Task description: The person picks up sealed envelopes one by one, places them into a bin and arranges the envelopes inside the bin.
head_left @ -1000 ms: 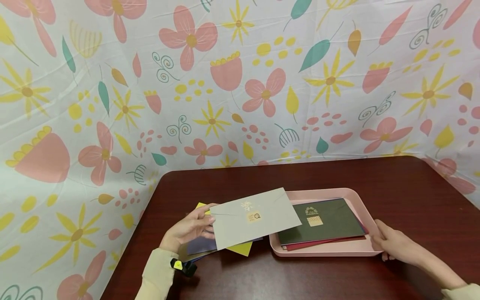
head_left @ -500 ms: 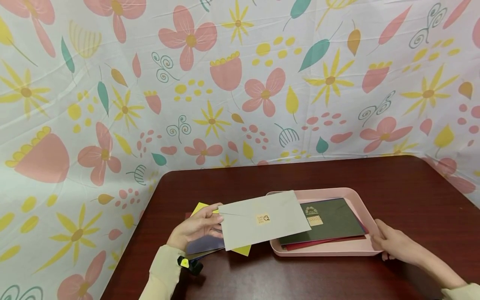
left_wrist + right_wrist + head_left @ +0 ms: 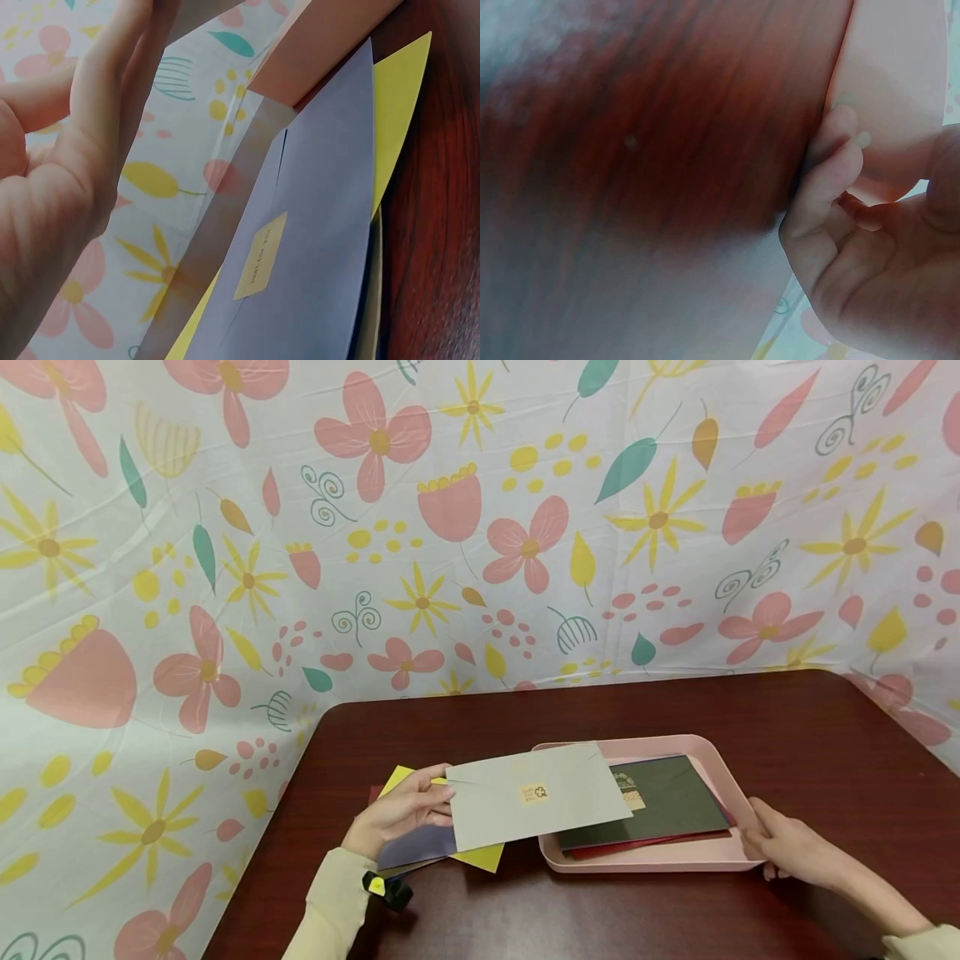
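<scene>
My left hand (image 3: 408, 806) pinches a pale grey envelope (image 3: 487, 806) by its left end, thumb on top. A small gold label and a faint gold print mark its face. The envelope's right part hangs over the left side of a pink tray (image 3: 652, 866) and hides part of it. In that tray, a dark green envelope (image 3: 678, 810) lies on top of red and blue ones. My right hand (image 3: 795, 847) holds the tray's right rim; in the right wrist view its fingers (image 3: 829, 176) curl under the tray wall (image 3: 889, 82).
Below my left hand lies a loose pile with a lavender envelope (image 3: 322, 172) on top of a yellow envelope (image 3: 397, 97) and others. The dark red-brown table (image 3: 600, 918) has a floral cloth (image 3: 465, 568) behind it and along its left side.
My left hand has moved a little to the right with the grey envelope, which now covers more of the tray and the green envelope. My right hand stays in place.
</scene>
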`<state>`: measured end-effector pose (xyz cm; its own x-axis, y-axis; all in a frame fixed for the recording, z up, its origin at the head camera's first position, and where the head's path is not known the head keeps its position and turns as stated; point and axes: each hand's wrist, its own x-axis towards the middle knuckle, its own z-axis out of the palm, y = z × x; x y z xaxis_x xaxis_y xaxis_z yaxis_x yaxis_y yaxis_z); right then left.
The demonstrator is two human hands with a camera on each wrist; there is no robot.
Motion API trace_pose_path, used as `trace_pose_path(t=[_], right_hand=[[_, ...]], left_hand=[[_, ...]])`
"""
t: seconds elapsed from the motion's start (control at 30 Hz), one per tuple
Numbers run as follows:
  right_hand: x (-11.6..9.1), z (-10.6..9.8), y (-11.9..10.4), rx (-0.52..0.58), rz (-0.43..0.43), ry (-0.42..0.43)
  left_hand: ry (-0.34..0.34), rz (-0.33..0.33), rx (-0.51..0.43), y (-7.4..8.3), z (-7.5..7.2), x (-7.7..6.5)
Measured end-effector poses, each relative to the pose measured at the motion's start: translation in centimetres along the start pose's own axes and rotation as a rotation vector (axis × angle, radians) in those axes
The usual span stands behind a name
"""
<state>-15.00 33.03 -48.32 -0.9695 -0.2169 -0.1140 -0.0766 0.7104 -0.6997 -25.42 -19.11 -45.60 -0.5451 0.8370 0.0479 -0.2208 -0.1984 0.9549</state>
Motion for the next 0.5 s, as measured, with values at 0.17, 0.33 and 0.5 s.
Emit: trace_pose_path(t=[0.17,0.33,0.5], right_hand=[[-0.1,0.0,0.0,0.016,0.009,-0.009],[-0.1,0.0,-0.1,0.012,0.006,-0.007],[0.0,-0.1,-0.2,0.014,0.007,-0.007]], left_hand=[[0.073,-0.027,0.031,-0.4,0.0,0.7],[0.127,-0.067,0.071,-0.8,0.2,1.6],[0.183,-0.077,0.049,-1.1,0.6,2.4]])
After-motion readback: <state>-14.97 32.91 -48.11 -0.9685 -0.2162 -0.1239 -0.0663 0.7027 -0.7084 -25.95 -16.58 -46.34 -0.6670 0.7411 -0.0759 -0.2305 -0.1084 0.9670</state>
